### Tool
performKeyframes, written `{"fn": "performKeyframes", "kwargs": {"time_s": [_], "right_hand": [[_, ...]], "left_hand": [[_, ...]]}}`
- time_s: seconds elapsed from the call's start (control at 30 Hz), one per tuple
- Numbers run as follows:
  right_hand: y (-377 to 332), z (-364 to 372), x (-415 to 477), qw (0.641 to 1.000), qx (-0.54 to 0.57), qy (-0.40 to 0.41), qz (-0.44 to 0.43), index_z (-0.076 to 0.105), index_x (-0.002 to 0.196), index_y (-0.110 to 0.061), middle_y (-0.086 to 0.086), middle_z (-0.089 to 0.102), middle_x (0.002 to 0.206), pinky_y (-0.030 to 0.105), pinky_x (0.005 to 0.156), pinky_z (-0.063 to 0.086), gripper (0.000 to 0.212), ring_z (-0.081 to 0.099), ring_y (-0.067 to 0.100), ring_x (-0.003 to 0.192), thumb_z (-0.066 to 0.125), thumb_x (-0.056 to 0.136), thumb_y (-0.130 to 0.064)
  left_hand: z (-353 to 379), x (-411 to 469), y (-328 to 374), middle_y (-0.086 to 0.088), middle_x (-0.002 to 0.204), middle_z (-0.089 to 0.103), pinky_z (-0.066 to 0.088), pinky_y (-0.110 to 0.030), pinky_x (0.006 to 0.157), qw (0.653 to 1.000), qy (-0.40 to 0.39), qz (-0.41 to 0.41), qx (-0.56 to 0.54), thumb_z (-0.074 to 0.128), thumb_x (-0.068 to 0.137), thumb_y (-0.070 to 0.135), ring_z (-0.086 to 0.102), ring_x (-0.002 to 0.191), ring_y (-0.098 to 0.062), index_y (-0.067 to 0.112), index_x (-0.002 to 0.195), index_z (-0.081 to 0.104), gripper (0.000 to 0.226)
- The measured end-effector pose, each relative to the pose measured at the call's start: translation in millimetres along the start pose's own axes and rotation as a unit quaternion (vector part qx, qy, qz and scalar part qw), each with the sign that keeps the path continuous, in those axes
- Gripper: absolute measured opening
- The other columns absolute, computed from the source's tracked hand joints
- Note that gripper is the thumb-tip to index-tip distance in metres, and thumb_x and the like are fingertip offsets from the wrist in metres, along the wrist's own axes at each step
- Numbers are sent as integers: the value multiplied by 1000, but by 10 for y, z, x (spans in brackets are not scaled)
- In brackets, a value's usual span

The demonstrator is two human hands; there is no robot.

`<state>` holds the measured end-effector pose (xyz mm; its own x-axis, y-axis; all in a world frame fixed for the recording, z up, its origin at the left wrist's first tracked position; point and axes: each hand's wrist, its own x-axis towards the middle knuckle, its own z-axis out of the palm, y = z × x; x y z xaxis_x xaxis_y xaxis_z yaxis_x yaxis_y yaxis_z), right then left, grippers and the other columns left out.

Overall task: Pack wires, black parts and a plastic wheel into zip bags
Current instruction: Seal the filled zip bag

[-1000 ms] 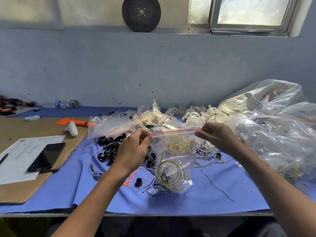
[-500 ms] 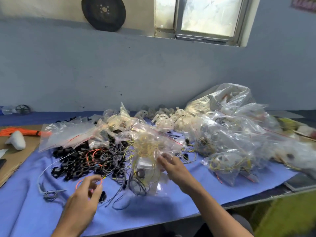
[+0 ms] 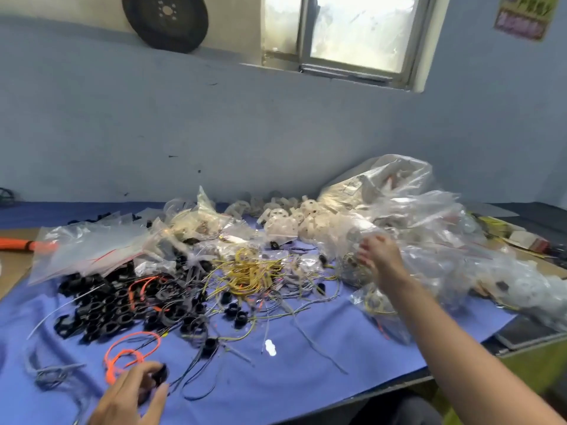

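The black part nearest you sits at the front left of the blue cloth, and your left hand has forefinger and thumb curled round it. An orange wire loop lies just beyond those fingers. Behind it is the heap of black parts, tangled with grey wires, and the yellow wires are bunched at mid-table. Bare cloth lies between your two arms, down to the table's front edge.

Your right hand reaches out to the pile of filled bags on the right. Its fingers look spread and loose, right at the plastic. Blur hides whether they touch it. That pile runs to the table's right edge.

Empty zip bags lie flat at the back left, overlapping the black heap. White plastic wheels crowd the back against the blue wall. Cardboard shows at the far left. Above, a black disc leans on the ledge beside a window.
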<state>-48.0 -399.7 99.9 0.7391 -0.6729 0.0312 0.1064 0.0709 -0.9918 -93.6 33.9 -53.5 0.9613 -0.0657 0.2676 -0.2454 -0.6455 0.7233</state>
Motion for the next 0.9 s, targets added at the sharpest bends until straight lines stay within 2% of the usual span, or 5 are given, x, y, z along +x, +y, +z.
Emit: {"fn": "performKeyframes", "kwargs": {"time_s": [0.07,0.17,0.4,0.6,0.9], "right_hand": [[500,234,-213,994,-97,-55,-11,55,110,-8,10,59,88,30,59,45,16,53,19,67,52,94,-4],[1036,606,-552,951,-264,-118,-112,66,108,-14,2,70,96,31,76,48,20,63,16,84,60,90,-10],[1688,872,-874,767,-548,-152,-298,66,111,-16,9,68,102,41,81,44,25,60,34,94,64,87,-23],[1704,885,-906,756,-556,-135,-317,69,106,-12,10,68,93,44,79,46,25,60,36,89,73,82,-19],[1662,908,-940,761,-561,-132,-300,70,91,-19,4,68,85,42,69,47,25,62,34,77,83,70,-17]], "left_hand": [[28,-179,84,4,83,67,46,-18,62,998,58,-11,35,88,63,-1,59,64,-4,28,94,71,45],[55,-174,125,3,85,67,50,-34,69,996,83,-2,42,83,71,-2,67,78,-25,23,88,72,33],[-2,-150,39,17,87,62,38,-12,73,995,98,-11,4,73,87,16,58,80,-3,31,90,67,16],[-296,775,24,12,85,65,47,-31,78,991,126,39,22,65,90,17,60,83,-13,26,86,67,10],[-921,2352,-708,-13,129,58,43,-43,92,940,147,-130,281,54,89,5,52,116,-34,16,126,52,39]]}}
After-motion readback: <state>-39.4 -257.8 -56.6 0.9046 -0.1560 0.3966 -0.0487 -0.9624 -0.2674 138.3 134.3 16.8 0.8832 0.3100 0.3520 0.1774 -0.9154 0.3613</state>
